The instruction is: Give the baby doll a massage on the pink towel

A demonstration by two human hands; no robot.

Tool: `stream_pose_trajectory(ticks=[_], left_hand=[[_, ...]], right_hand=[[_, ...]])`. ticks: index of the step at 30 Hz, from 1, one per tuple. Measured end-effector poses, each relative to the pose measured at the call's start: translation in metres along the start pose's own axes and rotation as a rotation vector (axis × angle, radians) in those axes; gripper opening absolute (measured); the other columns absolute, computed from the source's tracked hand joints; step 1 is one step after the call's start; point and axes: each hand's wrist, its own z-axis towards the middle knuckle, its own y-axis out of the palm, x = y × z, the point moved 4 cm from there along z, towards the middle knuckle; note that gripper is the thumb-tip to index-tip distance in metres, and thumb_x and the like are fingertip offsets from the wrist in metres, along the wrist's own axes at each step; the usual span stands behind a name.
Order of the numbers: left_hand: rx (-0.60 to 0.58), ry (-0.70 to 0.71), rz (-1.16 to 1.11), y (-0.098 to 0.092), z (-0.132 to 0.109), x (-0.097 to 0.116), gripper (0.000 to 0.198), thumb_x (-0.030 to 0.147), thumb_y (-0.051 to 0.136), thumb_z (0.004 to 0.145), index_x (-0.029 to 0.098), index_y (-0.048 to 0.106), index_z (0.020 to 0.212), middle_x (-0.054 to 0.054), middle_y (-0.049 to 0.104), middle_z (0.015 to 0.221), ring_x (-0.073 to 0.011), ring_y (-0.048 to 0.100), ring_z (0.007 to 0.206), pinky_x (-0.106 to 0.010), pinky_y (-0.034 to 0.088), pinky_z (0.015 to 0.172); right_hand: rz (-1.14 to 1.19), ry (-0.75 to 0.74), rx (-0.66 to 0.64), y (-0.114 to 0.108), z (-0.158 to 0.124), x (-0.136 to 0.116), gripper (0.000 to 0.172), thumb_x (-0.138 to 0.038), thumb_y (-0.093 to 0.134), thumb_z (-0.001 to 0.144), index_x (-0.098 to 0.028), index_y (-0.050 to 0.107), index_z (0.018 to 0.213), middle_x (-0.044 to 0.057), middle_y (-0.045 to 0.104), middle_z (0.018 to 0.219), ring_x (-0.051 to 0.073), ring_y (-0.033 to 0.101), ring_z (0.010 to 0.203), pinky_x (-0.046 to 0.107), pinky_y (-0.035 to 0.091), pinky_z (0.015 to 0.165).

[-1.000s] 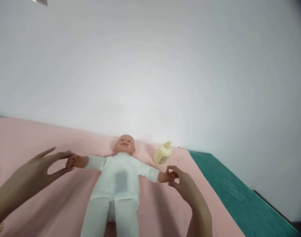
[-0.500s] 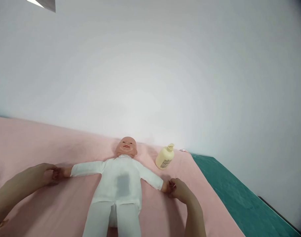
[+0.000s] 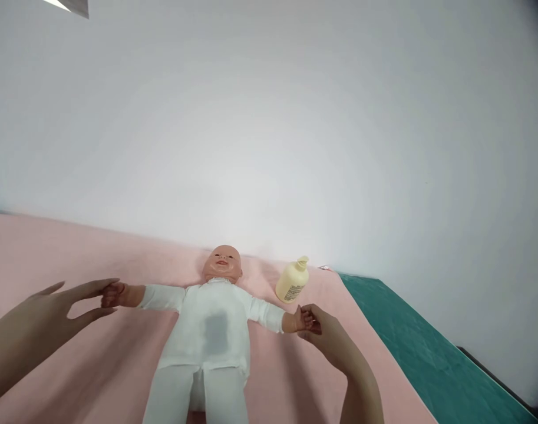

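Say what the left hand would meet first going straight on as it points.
The doll's fist, which the left hand seems to pinch; farther along lies the white sleeve, though depth is unclear.

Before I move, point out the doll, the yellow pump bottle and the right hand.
Doll (image 3: 216, 334): head view, on the grey patch on its white top.
Yellow pump bottle (image 3: 291, 280): head view, on its body.
Right hand (image 3: 329, 334): head view, on the middle of the hand.

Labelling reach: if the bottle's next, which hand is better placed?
Right hand, probably: nearer the bottle, though busy at the doll. Left hand, equally busy, is across the doll.
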Motion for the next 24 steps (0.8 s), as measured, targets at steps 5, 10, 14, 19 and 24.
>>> stream_pose_trajectory(ticks=[5, 10, 14, 19, 24], left_hand=[[0.141, 0.384, 0.009, -0.009, -0.007, 0.058, 0.044, 0.057, 0.038, 0.098, 0.030, 0.070, 0.113, 0.003, 0.073, 0.122, -0.0248, 0.067, 0.115, -0.046, 0.025, 0.120], [0.363, 0.714, -0.024, -0.008, -0.028, 0.129, 0.027, 0.036, 0.046, 0.101, 0.025, 0.062, 0.119, -0.001, 0.076, 0.114, -0.0183, 0.071, 0.103, -0.032, 0.044, 0.105], [0.345, 0.807, -0.084, 0.010, -0.044, 0.158, 0.028, 0.027, 0.046, 0.101, 0.019, 0.058, 0.125, -0.002, 0.076, 0.112, -0.0148, 0.070, 0.104, -0.026, 0.046, 0.101], [0.310, 0.849, -0.128, 0.028, -0.055, 0.164, 0.027, 0.019, 0.043, 0.100, 0.021, 0.057, 0.123, 0.002, 0.077, 0.108, -0.0120, 0.070, 0.102, -0.023, 0.047, 0.100], [0.290, 0.840, -0.111, 0.040, -0.057, 0.159, 0.029, 0.023, 0.038, 0.104, 0.021, 0.058, 0.125, 0.001, 0.076, 0.113, -0.0122, 0.069, 0.105, -0.024, 0.045, 0.103]], right_hand=[[-0.070, -0.114, 0.096, 0.006, -0.022, -0.047, 0.026, -0.021, 0.055, 0.089, -0.027, 0.061, 0.114, 0.001, 0.068, 0.112, 0.020, 0.064, 0.103, 0.031, 0.049, 0.087], [-0.144, -0.338, 0.019, 0.042, -0.034, -0.095, 0.030, -0.016, 0.056, 0.094, -0.027, 0.063, 0.120, 0.001, 0.067, 0.119, 0.019, 0.062, 0.108, 0.031, 0.048, 0.092], [-0.189, -0.507, -0.096, 0.080, -0.033, -0.115, 0.036, -0.010, 0.064, 0.091, -0.020, 0.064, 0.126, 0.004, 0.066, 0.123, 0.021, 0.057, 0.117, 0.032, 0.045, 0.103], [-0.270, -0.638, -0.159, 0.111, -0.029, -0.117, 0.034, -0.010, 0.066, 0.091, -0.015, 0.065, 0.125, 0.006, 0.067, 0.117, 0.022, 0.058, 0.112, 0.033, 0.046, 0.102], [-0.285, -0.612, -0.150, 0.117, -0.026, -0.113, 0.035, -0.009, 0.069, 0.088, -0.015, 0.065, 0.123, 0.006, 0.067, 0.114, 0.024, 0.059, 0.108, 0.036, 0.049, 0.098]])
